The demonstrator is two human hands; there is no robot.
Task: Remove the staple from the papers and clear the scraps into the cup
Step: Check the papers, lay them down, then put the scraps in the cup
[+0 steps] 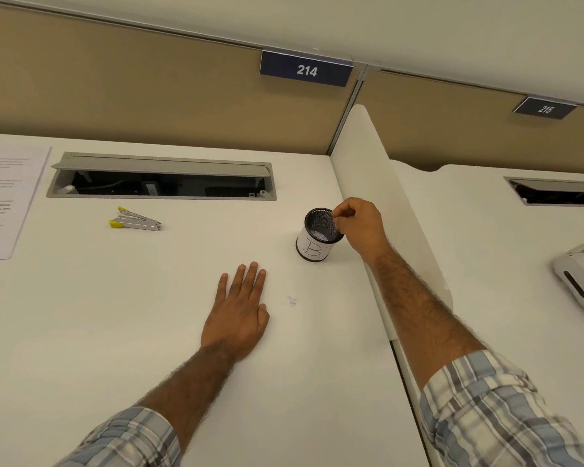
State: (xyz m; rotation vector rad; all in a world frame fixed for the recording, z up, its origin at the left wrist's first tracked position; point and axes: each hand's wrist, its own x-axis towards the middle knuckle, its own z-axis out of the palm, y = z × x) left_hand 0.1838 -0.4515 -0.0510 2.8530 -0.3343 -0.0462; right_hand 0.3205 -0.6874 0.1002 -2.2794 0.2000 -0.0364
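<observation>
A black mesh cup with a white label stands on the white desk. My right hand hovers at the cup's right rim with thumb and fingertips pinched together over the opening; whatever they hold is too small to make out. My left hand lies flat on the desk, fingers spread, in front of the cup. A few tiny paper scraps lie just right of my left hand. The staple remover, silver with yellow grips, rests to the left. The papers lie at the far left edge.
An open cable tray is sunk into the desk behind the staple remover. A white divider bounds the desk on the right, close behind the cup. A white device sits on the neighbouring desk.
</observation>
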